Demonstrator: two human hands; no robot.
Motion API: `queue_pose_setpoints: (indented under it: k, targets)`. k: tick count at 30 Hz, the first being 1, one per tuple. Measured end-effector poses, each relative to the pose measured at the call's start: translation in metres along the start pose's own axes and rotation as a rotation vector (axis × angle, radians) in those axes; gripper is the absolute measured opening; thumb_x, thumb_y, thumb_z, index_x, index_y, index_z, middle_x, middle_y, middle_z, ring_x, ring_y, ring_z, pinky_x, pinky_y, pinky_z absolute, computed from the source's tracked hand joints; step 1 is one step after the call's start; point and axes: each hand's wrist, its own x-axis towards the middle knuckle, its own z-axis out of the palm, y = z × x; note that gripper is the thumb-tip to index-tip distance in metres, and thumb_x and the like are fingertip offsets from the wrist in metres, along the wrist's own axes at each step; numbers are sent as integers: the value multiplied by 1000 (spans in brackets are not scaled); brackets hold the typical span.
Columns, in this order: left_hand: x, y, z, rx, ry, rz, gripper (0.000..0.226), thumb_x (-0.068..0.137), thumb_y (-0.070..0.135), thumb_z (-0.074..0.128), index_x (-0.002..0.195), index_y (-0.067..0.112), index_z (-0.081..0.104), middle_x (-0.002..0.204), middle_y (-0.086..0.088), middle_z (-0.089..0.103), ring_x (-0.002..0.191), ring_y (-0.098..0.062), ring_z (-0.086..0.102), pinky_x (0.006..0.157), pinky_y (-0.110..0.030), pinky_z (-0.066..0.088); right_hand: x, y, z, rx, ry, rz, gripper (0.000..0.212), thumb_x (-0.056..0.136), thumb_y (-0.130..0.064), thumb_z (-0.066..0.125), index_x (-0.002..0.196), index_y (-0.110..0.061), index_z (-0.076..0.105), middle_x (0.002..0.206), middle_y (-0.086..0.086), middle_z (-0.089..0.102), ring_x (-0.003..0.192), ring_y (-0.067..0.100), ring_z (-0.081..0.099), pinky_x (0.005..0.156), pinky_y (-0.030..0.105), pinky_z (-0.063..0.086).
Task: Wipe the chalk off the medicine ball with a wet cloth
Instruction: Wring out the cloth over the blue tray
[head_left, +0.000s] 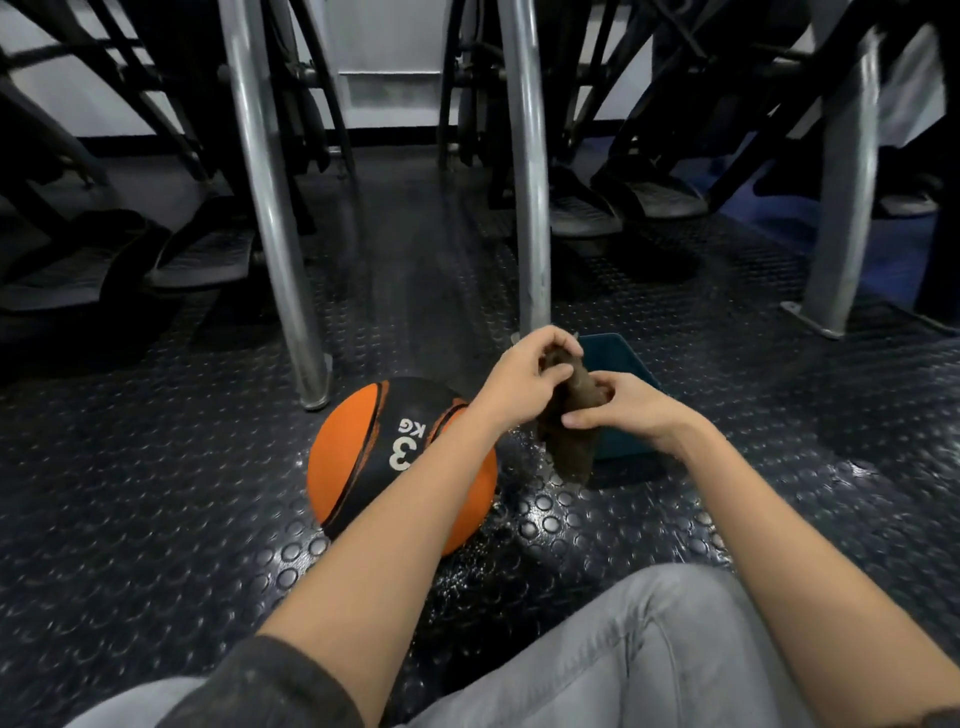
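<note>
Two hands shared one cloth (571, 447): the left hand (524, 384) was curled round its upper end and the right hand (631, 410) grasped it just below, fingers and thumb closed on the twisted middle, while a dark, limp tail hung beneath both. It looked to me like wringing, the step before any wiping. To do it well I would have turned the two fists against each other until the cloth was damp rather than dripping, and kept the tail over the tub (621, 353), which sat just beyond and under the right hand. As held, the tail hung nearer the tub's edge than its middle, and the floor (156, 519) below the hands already glistened with drops. A sodden cloth would likely smear chalk instead of lifting it, and wet rubber might let the ball roll. One ball (358, 457), orange and black and marked 3 KG, lay on the floor to the left of the hands, partly under the left forearm, touched by neither hand. Whether chalk sat on it I could not tell. By my count there was one cloth, one ball and one tub. Beyond the hands stood two bright curved tubes (260, 208), one grey post (841, 208) and at least four foot-plates (208, 254).
</note>
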Motion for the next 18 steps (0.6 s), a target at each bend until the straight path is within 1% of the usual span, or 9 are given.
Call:
queue_pose_setpoints:
  k: [2, 3, 6, 7, 10, 12, 14, 16, 18]
  targets:
    - [14, -1, 5, 28, 30, 37, 32, 89, -2, 54, 86, 29, 52, 89, 18, 52, 82, 7, 49, 81, -20, 38, 0, 5, -13, 163, -1, 0, 37, 75, -2, 72, 108, -6, 57, 93, 6, 63, 75, 6, 62, 58, 13, 46]
    - [21, -3, 8, 49, 46, 47, 35, 89, -2, 54, 83, 32, 51, 87, 18, 51, 81, 6, 48, 81, -23, 39, 2, 8, -21, 230, 17, 0, 41, 75, 0, 71, 112, -4, 55, 95, 7, 63, 78, 9, 63, 59, 15, 48]
    - [44, -9, 25, 107, 68, 58, 31, 90, -4, 52, 79, 25, 58, 86, 11, 47, 83, -4, 47, 81, -21, 38, 12, 17, -43, 283, 142, -6, 48, 71, -5, 75, 115, -6, 54, 106, 11, 65, 99, 26, 63, 81, 37, 55]
    - [47, -10, 28, 109, 86, 45, 26, 90, -5, 52, 83, 17, 64, 89, 6, 48, 86, -6, 47, 82, -17, 37, 15, 16, -45, 236, 223, -20, 47, 71, -7, 76, 113, -10, 55, 106, 11, 65, 98, 26, 63, 82, 37, 55]
    - [65, -22, 47, 83, 128, -30, 22, 92, -4, 51, 103, 4, 68, 103, -7, 50, 99, -12, 50, 90, -13, 36, 33, 15, -55, 16, 551, -79, 54, 69, -15, 83, 113, -16, 51, 102, 6, 56, 90, 17, 55, 65, 21, 48]
    - [74, -32, 59, 68, 125, -76, 28, 91, 0, 56, 118, 6, 63, 112, -8, 48, 107, -17, 51, 93, -14, 34, 47, 18, -60, -91, 666, -140, 52, 68, -17, 83, 106, -16, 47, 100, 0, 51, 90, 14, 49, 69, 20, 36]
    - [84, -40, 69, 39, 106, -121, 39, 89, -1, 58, 127, 6, 56, 124, -8, 44, 118, -19, 47, 97, -12, 31, 61, 24, -67, -169, 678, -160, 41, 73, -13, 79, 97, -14, 46, 97, -2, 49, 89, 12, 46, 63, 19, 31]
    - [94, -49, 77, 34, 109, -156, 45, 89, -4, 56, 132, 6, 52, 136, -8, 40, 127, -17, 40, 98, -7, 24, 76, 29, -77, -158, 641, -158, 28, 78, -8, 73, 93, -13, 50, 95, -2, 51, 90, 12, 47, 58, 16, 33]
    - [103, -60, 84, 29, 90, -186, 48, 91, -5, 53, 137, 5, 46, 144, -7, 35, 134, -17, 33, 99, -7, 19, 89, 37, -88, -91, 623, -153, 21, 82, -2, 67, 94, -14, 55, 92, -1, 54, 91, 13, 51, 63, 11, 38]
